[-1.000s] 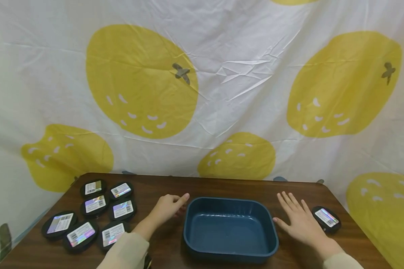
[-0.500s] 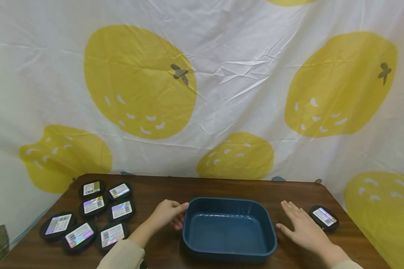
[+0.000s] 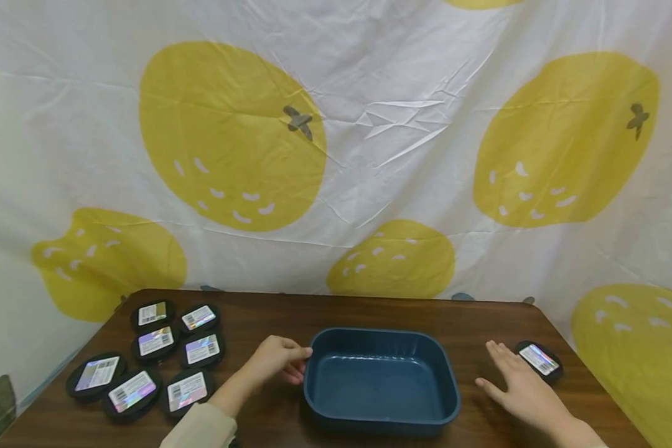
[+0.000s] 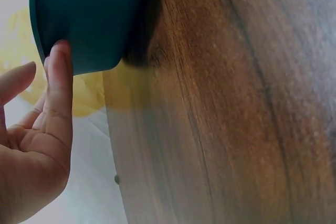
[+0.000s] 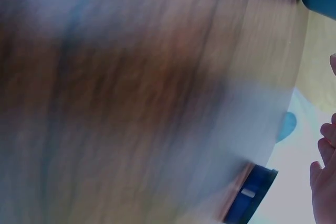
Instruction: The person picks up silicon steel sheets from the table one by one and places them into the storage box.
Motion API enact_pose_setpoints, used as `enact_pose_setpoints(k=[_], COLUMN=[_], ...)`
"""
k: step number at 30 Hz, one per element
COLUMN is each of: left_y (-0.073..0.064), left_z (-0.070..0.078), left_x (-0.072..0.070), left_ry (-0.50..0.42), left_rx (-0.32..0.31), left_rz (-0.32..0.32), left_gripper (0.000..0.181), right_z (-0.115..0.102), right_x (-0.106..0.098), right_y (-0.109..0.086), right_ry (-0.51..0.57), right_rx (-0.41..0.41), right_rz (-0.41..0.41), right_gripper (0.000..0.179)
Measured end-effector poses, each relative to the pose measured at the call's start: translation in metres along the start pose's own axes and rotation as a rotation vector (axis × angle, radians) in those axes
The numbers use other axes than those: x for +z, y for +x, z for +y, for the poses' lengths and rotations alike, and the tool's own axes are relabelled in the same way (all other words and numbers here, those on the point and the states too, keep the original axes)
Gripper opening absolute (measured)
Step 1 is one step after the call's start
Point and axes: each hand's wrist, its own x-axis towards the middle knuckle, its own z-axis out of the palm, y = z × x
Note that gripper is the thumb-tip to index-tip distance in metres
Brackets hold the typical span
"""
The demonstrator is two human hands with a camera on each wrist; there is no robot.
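A dark blue rectangular basin (image 3: 381,386) sits in the middle of the wooden table. My left hand (image 3: 277,359) is at its left side, thumb right at the rim in the head view. In the left wrist view a fairly straight finger (image 4: 60,77) lies against the basin's outer wall, while the thumb (image 4: 18,82) stands apart from it. To the basin's right, my right hand (image 3: 523,389) hovers with straight fingers and holds nothing. Just beyond it lies a flat round black case (image 3: 539,361) with a shiny barcode label, its edge partly overlapped by the hand.
Several more flat round black cases (image 3: 131,393) with barcode labels lie close together on the left of the table (image 3: 274,309). Behind the table hangs a white cloth (image 3: 381,174) printed with yellow fruit.
My right hand has moved right and toward me, away from the basin and closer to the lone case. My left hand stays by the basin's left rim, slightly lower. The basin stays about where it was.
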Motion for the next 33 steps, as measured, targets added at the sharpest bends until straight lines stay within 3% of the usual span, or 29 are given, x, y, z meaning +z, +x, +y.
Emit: enact_pose_setpoints(k=[11, 25, 33], left_y=[-0.002, -0.005, -0.005], left_z=[-0.001, -0.005, -0.005], left_x=[0.002, 0.003, 0.003], left_ry=[-0.023, -0.079, -0.096], left_rx=[-0.044, -0.072, -0.079], left_rz=[-0.026, -0.032, -0.032], left_gripper=[0.024, 0.02, 0.017], right_z=[0.014, 0.051, 0.069], right_x=[-0.009, -0.014, -0.017], right_y=[-0.013, -0.022, -0.022], right_ry=[0.045, 0.085, -0.033], right_rx=[0.099, 0.166, 0.165], right_rz=[-0.052, -0.086, -0.066], right_gripper=[0.084, 0.092, 0.09])
